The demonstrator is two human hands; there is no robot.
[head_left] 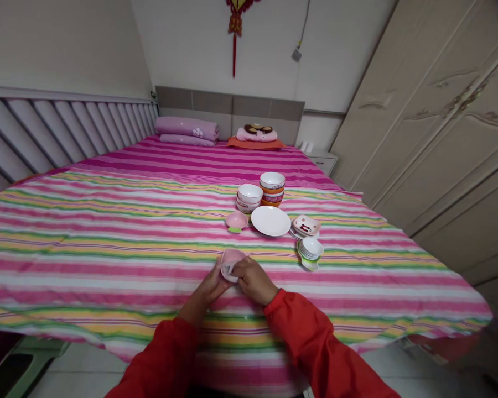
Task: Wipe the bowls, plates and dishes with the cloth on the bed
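Observation:
My left hand (pixel 211 286) and my right hand (pixel 254 281) meet above the striped bedsheet (pixel 149 265), both gripping a small pink dish (pixel 234 256). A white cloth or tissue (pixel 228 271) lies in the dish, pressed there by my fingers. Farther ahead stand a white plate (pixel 270 221), a pink leaf-shaped dish (pixel 235 221), and a stack of white and orange bowls (pixel 272 188). A second bowl stack (pixel 249 198) sits beside it. To the right are a printed pink-and-white dish (pixel 306 225) and small white bowls on a green-edged dish (pixel 310 251).
The sheet-covered bed runs ahead to a grey headboard (pixel 230 108) with folded bedding (pixel 186 130). A slatted panel (pixel 66 132) lines the left side, and a cream wardrobe (pixel 431 110) stands on the right. The bed's near edge hangs above a tiled floor (pixel 78 373).

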